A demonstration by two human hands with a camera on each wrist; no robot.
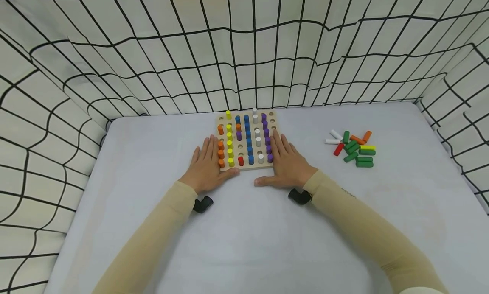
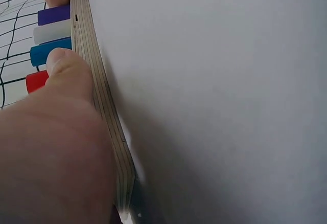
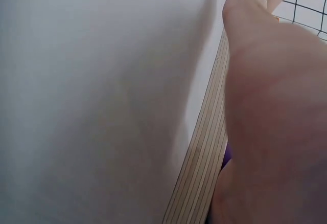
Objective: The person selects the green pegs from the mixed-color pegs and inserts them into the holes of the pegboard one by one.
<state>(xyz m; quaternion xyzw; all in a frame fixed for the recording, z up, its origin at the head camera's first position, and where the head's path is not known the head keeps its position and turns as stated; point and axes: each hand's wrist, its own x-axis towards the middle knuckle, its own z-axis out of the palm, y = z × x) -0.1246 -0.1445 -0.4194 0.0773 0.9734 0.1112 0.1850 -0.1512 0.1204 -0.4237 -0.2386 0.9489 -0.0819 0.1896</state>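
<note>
A wooden peg board [image 1: 255,166] lies on the white table, with rows of coloured pegs standing in its holes. Orange pegs [image 1: 220,145] fill much of the left column, beside yellow pegs [image 1: 230,144]. A red peg [image 1: 241,161] stands at the front; blue [image 1: 249,142], white [image 1: 258,142] and purple pegs [image 1: 268,141] follow to the right. Some holes show bare. My left hand [image 1: 204,171] lies along the board's left side, fingers straight, thumb at the front edge. Along the right side rests my right hand [image 1: 288,164], fingers extended, thumb pointing inward before the board.
To the right of the board lies a loose pile of pegs: several green pegs [image 1: 351,146], white pegs [image 1: 332,141], orange pegs [image 1: 358,139], a red peg [image 1: 338,149] and a yellow peg [image 1: 367,147]. White cloth walls with black netting enclose the table's back and sides.
</note>
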